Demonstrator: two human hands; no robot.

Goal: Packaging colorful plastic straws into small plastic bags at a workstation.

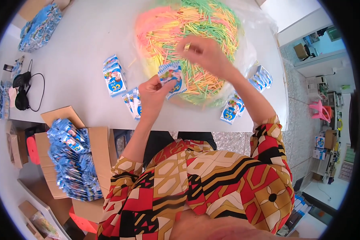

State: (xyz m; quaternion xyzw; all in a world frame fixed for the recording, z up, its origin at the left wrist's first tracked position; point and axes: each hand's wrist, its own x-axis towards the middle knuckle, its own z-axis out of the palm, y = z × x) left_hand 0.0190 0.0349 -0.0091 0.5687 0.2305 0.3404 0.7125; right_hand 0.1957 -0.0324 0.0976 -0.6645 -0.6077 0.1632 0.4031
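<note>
My left hand [153, 93] grips a small blue-and-white packet [172, 77] between thumb and fingers, holding it upright at the near left edge of a big heap of thin sticks [204, 28]. Pink, yellow, orange and green, the sticks lie on clear plastic sheeting [250, 50]. Over the heap my right hand [200, 51] hovers with curled fingers drawn together; whatever they pinch, if anything, is too small to make out. Just left of my left wrist lie fanned packets [133, 102], and a further stack of packets [114, 80] is beyond them. More packets [231, 110] rest beneath my right forearm.
A cardboard box [100, 154] full of blue packets [72, 160] stands beside the table's near left edge. Bundled packets [40, 28] lie at the far left of the white table [84, 60]. Near the left edge is a black corded item [23, 90].
</note>
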